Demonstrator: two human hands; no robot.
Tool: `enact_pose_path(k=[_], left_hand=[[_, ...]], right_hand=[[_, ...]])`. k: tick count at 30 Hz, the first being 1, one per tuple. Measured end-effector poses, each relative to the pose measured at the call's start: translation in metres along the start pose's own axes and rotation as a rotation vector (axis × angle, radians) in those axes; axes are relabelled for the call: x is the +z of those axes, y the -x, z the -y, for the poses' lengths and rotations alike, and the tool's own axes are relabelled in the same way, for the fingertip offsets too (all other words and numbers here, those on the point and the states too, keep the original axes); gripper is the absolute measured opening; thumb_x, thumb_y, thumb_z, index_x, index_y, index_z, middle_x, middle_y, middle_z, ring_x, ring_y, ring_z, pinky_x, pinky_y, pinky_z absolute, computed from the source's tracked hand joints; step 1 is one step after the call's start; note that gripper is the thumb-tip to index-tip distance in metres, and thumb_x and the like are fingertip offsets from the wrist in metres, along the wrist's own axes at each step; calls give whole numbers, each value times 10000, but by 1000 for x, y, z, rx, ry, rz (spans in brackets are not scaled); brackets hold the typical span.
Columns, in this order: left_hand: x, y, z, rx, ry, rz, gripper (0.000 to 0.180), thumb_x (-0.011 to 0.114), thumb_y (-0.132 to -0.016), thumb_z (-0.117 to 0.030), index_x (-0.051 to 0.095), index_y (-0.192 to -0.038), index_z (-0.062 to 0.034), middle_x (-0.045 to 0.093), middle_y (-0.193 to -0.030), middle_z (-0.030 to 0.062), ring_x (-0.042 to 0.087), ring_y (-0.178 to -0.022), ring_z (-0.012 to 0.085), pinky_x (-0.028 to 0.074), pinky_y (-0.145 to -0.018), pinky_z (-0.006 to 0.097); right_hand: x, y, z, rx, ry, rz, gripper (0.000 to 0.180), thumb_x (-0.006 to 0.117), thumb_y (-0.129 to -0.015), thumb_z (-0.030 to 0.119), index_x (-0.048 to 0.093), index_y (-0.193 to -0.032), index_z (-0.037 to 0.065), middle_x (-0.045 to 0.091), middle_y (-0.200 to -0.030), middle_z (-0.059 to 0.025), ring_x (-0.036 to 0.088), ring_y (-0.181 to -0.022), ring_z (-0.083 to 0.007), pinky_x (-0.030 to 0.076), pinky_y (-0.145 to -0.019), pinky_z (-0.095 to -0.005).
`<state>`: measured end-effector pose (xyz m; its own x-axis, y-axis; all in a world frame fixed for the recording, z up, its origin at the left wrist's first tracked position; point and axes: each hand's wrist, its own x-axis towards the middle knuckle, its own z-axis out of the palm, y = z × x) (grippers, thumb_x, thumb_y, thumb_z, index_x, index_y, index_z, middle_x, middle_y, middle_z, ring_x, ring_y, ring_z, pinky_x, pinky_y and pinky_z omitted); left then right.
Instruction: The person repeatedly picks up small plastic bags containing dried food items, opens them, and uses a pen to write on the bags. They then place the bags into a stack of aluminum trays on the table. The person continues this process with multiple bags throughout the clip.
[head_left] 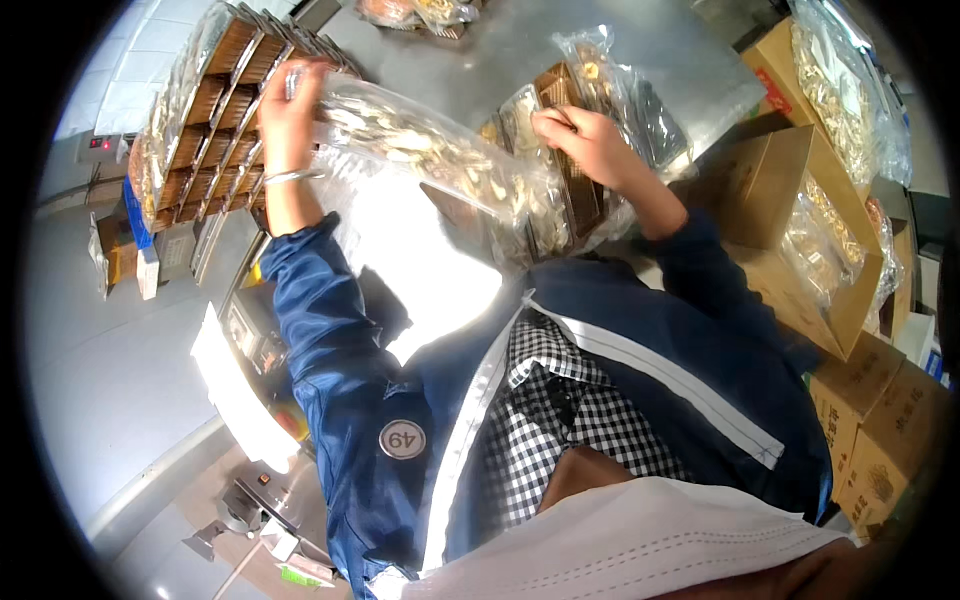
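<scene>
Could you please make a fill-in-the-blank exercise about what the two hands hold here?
1. The left hand grips one end of a clear plastic ____ of pale dried pieces.
2. The right hand rests on a brown ____ wrapped in plastic.
3. On the left wrist sits a silver ____.
4. The open cardboard box stands to the person's ____.

Missing words: bag; tray; bangle; right

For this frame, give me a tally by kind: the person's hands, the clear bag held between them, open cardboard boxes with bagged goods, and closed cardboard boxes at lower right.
Hands: 2, left hand and right hand
Clear bag of pale dried pieces, held between them: 1
Open cardboard boxes with bagged goods: 2
Closed cardboard boxes: 2
Total: 7
</scene>
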<state>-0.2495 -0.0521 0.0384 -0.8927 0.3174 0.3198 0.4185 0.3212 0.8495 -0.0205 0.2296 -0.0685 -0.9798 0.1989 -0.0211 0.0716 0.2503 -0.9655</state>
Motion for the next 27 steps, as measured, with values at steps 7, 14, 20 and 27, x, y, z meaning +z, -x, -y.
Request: enact_pose_path(k=[7,14,20,27], left_hand=[[26,48,-31,119,260,-338,95,650,-939,-104,569,-929,-56,654,-1158,103,603,-999,156,461,-897,286],[85,157,-4,386,86,-423,224,640,-923,-239,510,-905,-57,574,-1245,157,530,-1158,260,389,-1018,431],[83,229,5,467,-104,-170,277,730,-832,-219,509,-874,-58,563,-1231,178,555,-1118,350,424,-974,452],[108,207,-34,767,-146,85,345,826,-703,-193,540,-846,-64,628,-1090,168,636,-904,374,535,-747,445]], right_hand=[[2,33,-101,180,-8,-175,511,547,-970,374,570,-1283,-29,644,-1208,-224,615,-1117,-330,448,-951,-352],[-21,18,-145,368,42,-340,389,582,-852,278,637,-1093,-22,675,-982,-199,634,-908,-331,476,-800,-403],[0,22,-159,376,357,-328,439,647,-828,311,643,-1123,-15,666,-1034,-266,645,-1031,-385,487,-877,-440],[-2,7,-176,201,758,220,321,555,-877,268,682,-890,-27,666,-939,-262,623,-892,-452,491,-789,-507]])
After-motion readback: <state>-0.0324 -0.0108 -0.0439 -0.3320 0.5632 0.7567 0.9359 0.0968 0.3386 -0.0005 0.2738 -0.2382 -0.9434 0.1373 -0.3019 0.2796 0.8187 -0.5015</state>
